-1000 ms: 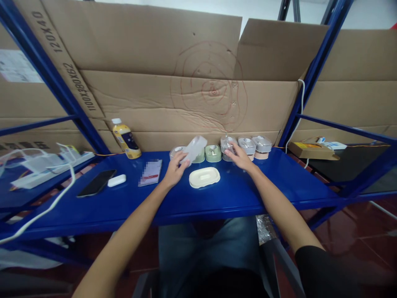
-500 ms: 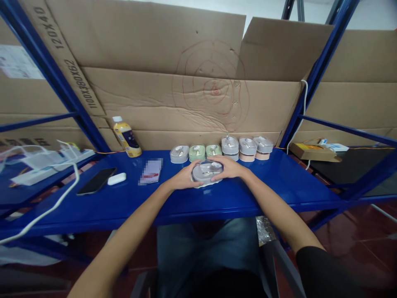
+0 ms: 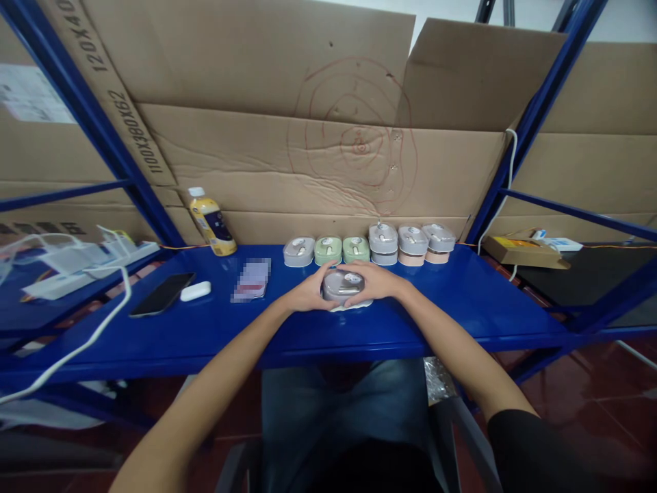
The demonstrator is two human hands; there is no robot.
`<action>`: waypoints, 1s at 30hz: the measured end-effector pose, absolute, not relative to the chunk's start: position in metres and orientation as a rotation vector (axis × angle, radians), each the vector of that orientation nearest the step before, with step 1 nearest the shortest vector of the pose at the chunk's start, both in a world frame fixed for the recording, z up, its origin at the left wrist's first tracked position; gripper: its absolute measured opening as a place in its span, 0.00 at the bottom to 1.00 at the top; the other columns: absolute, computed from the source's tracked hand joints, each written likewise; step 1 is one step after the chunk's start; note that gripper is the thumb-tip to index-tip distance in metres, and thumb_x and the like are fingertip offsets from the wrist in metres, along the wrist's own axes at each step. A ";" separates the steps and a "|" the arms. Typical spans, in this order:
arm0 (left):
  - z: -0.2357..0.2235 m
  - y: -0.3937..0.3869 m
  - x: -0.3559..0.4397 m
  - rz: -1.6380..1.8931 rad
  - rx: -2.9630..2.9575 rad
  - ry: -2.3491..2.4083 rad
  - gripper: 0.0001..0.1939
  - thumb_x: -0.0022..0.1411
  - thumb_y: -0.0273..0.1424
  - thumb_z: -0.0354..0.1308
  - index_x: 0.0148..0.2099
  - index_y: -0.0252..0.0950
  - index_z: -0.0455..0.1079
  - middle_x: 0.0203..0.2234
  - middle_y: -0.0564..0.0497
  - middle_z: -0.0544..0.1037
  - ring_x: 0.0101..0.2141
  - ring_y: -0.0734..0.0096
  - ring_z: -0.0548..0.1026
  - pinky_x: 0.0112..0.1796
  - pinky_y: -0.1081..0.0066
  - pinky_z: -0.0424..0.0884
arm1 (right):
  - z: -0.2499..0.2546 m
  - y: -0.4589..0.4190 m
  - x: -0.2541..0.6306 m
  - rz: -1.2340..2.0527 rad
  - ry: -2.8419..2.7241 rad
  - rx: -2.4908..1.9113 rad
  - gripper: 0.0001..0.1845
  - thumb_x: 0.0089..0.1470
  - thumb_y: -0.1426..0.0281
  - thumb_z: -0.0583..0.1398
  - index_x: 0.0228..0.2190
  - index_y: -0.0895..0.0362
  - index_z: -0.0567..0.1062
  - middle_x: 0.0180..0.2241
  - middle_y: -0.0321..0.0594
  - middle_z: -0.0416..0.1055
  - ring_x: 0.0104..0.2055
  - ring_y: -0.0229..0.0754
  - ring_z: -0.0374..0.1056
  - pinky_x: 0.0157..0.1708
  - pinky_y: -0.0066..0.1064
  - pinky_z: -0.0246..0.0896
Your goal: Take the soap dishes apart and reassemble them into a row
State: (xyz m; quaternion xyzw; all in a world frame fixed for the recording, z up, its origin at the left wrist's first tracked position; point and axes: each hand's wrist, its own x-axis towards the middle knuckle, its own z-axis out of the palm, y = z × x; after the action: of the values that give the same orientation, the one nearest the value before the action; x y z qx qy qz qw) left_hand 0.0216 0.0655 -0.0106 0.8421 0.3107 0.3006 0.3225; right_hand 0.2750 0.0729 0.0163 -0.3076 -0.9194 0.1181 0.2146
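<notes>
A grey lunch box with a clear-looking lid and a round sticker is gripped between both my hands, low over the blue table. My left hand wraps its left end. My right hand holds the right end, fingers curved over the far edge. Something white and thin shows under the box; what it is I cannot make out. Just beyond my fingers stand a grey lunch box, a green lunch box and a second green one.
Stacked grey and pink lunch boxes stand at the back right, against cardboard. To the left are a yellow bottle, a blurred-out flat item, a white case, a black phone and a white cable. Blue posts frame the table.
The lunch box in my hands has tilted so that its lid faces me differently, and my hands have shifted slightly with it. The whole view has moved a little.
</notes>
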 end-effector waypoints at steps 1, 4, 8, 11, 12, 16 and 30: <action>-0.010 0.065 0.021 0.784 2.219 0.816 0.59 0.50 0.39 0.74 0.76 0.34 0.45 0.66 0.32 0.67 0.65 0.43 0.68 0.65 0.45 0.62 | 0.016 0.073 0.275 0.330 -2.549 -0.875 0.55 0.42 0.46 0.74 0.67 0.52 0.67 0.55 0.49 0.74 0.56 0.56 0.72 0.58 0.48 0.67; -0.007 0.065 0.019 0.773 2.257 0.835 0.59 0.50 0.40 0.74 0.76 0.34 0.46 0.66 0.32 0.67 0.65 0.43 0.68 0.65 0.47 0.63 | 0.015 0.070 0.274 0.320 -2.543 -0.917 0.56 0.42 0.45 0.74 0.67 0.51 0.66 0.54 0.49 0.73 0.57 0.56 0.71 0.58 0.49 0.67; -0.002 0.065 0.016 0.669 2.351 0.904 0.59 0.47 0.39 0.74 0.75 0.34 0.49 0.66 0.34 0.68 0.64 0.42 0.70 0.64 0.48 0.65 | 0.015 0.063 0.271 0.287 -2.543 -0.956 0.57 0.42 0.45 0.74 0.68 0.50 0.65 0.52 0.47 0.73 0.55 0.57 0.71 0.55 0.47 0.68; 0.002 0.063 0.014 0.582 2.388 0.964 0.60 0.46 0.40 0.75 0.75 0.35 0.50 0.65 0.35 0.70 0.63 0.40 0.71 0.63 0.49 0.66 | 0.015 0.059 0.267 0.250 -2.556 -0.999 0.56 0.42 0.44 0.74 0.67 0.50 0.67 0.49 0.47 0.73 0.52 0.56 0.71 0.51 0.45 0.69; 0.003 0.063 0.014 0.576 2.395 0.978 0.60 0.46 0.41 0.75 0.75 0.35 0.50 0.65 0.35 0.70 0.63 0.40 0.70 0.63 0.49 0.66 | 0.016 0.058 0.266 0.250 -2.564 -1.009 0.56 0.42 0.44 0.74 0.67 0.50 0.66 0.49 0.47 0.73 0.52 0.57 0.71 0.51 0.45 0.69; 0.005 0.061 0.014 0.599 2.421 0.991 0.59 0.47 0.46 0.75 0.74 0.36 0.52 0.66 0.36 0.69 0.64 0.41 0.70 0.63 0.49 0.66 | 0.018 0.057 0.265 0.308 -2.582 -1.096 0.59 0.43 0.41 0.72 0.70 0.47 0.62 0.52 0.49 0.72 0.57 0.60 0.69 0.55 0.47 0.67; -0.002 0.068 0.016 0.682 2.271 0.915 0.52 0.44 0.45 0.77 0.68 0.37 0.62 0.59 0.40 0.76 0.58 0.45 0.74 0.60 0.50 0.68 | 0.020 0.054 0.260 0.013 -2.659 -1.113 0.59 0.46 0.35 0.67 0.71 0.48 0.61 0.48 0.51 0.72 0.48 0.57 0.71 0.46 0.42 0.66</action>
State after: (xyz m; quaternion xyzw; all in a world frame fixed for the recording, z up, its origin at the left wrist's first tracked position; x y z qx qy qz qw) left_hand 0.0157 0.0679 -0.0021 0.8537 0.3439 0.2563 0.2955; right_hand 0.2603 0.0539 0.0201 -0.3830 -0.9147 0.0044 0.1292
